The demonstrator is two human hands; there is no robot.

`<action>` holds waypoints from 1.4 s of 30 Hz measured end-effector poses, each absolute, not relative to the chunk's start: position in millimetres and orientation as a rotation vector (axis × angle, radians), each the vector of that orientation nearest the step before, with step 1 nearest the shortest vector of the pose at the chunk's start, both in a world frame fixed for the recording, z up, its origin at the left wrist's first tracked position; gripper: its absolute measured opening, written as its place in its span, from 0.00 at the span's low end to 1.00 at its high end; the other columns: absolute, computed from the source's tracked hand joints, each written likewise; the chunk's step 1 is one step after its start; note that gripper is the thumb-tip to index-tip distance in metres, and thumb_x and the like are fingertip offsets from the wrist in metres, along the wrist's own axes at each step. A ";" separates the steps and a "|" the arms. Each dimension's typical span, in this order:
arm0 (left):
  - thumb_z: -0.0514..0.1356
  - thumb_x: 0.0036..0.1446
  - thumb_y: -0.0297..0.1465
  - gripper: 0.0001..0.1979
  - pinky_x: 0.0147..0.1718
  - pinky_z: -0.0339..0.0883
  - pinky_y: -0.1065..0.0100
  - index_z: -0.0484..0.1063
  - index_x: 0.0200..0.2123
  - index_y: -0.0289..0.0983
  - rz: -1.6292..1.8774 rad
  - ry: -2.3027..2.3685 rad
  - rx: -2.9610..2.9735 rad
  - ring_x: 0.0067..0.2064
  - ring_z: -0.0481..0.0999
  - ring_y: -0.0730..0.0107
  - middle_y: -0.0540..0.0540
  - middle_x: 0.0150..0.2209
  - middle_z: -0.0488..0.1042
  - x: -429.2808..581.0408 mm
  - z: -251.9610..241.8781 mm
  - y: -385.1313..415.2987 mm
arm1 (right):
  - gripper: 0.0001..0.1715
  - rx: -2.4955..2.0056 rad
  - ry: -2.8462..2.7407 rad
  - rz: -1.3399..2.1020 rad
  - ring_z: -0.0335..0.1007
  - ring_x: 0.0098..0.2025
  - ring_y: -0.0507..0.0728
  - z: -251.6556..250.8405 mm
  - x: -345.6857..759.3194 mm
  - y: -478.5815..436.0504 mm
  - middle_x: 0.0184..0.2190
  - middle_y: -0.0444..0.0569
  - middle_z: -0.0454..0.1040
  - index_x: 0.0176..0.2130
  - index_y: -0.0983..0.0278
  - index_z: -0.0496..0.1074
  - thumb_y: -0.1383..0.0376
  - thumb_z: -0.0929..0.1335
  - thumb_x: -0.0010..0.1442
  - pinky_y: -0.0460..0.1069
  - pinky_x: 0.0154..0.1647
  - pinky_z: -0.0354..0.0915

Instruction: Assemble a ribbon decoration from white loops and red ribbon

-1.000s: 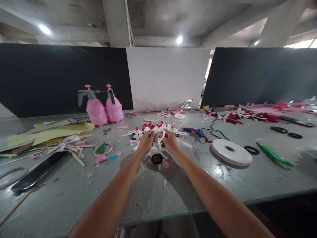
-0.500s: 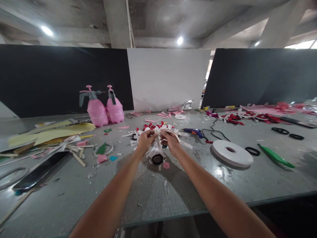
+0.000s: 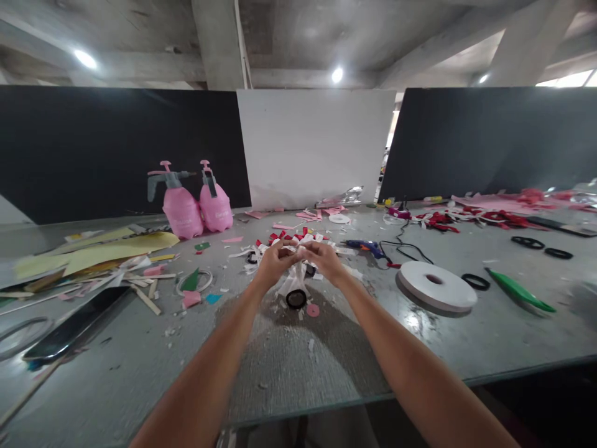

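My left hand [image 3: 273, 262] and my right hand [image 3: 324, 259] meet over the middle of the grey table [image 3: 289, 367], fingers pinched together on a bunch of white ribbon strips [image 3: 295, 277] that hangs down between them. Just below the ribbon, a small black ring [image 3: 295, 299] lies on the table beside a small pink disc [image 3: 313, 310]. Behind my hands lies a heap of white and red ribbon scraps [image 3: 284, 239].
Two pink spray bottles [image 3: 196, 202] stand at the back left, near yellow paper sheets [image 3: 97, 249] and a black phone [image 3: 69, 326]. To the right lie a blue glue gun [image 3: 366, 247] with its cable, a white tape roll [image 3: 436, 286], black rings [image 3: 543, 247], a green leaf shape [image 3: 517, 290].
My hands have drawn closer together and risen slightly with the white ribbon; the loop that showed between them is now gathered tight.
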State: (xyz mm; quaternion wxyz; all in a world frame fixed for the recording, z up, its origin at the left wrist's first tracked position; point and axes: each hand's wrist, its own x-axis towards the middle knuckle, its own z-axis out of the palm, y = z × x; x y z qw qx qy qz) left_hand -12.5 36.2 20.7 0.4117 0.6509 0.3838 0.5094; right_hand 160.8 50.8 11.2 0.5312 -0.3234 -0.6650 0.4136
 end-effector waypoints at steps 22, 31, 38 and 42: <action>0.64 0.47 0.41 0.15 0.26 0.62 0.70 0.72 0.24 0.35 1.379 1.073 1.539 0.24 0.69 0.71 0.49 0.22 0.72 -4.6 11.3 44.1 | 0.20 -0.773 -1.128 1.184 0.52 0.18 0.46 -0.7 137.5 44.1 0.20 0.38 0.62 0.28 0.63 0.69 0.50 0.73 0.47 0.43 0.15 0.54; 0.61 0.55 0.32 0.09 0.40 0.66 0.65 0.69 0.40 0.39 1.854 1.260 2.028 0.38 0.71 0.69 0.46 0.41 0.72 -10.6 12.4 29.5 | 0.19 -0.796 -1.130 1.090 0.54 0.18 0.47 -0.2 136.3 47.3 0.20 0.38 0.63 0.30 0.63 0.69 0.52 0.73 0.47 0.43 0.14 0.55; 0.64 0.55 0.36 0.08 0.50 0.61 0.59 0.74 0.37 0.40 1.739 1.417 2.393 0.47 0.71 0.60 0.45 0.41 0.73 -8.1 16.7 21.9 | 0.18 -0.785 -1.199 1.025 0.54 0.17 0.47 2.7 135.5 43.7 0.19 0.39 0.64 0.30 0.63 0.71 0.51 0.72 0.49 0.44 0.14 0.56; 0.61 0.57 0.35 0.06 0.48 0.59 0.60 0.74 0.37 0.41 1.722 1.518 2.413 0.47 0.72 0.60 0.45 0.41 0.75 -7.1 15.5 21.8 | 0.17 -0.744 -1.250 1.035 0.54 0.17 0.47 4.4 135.1 41.3 0.19 0.39 0.65 0.31 0.63 0.72 0.52 0.72 0.49 0.44 0.16 0.57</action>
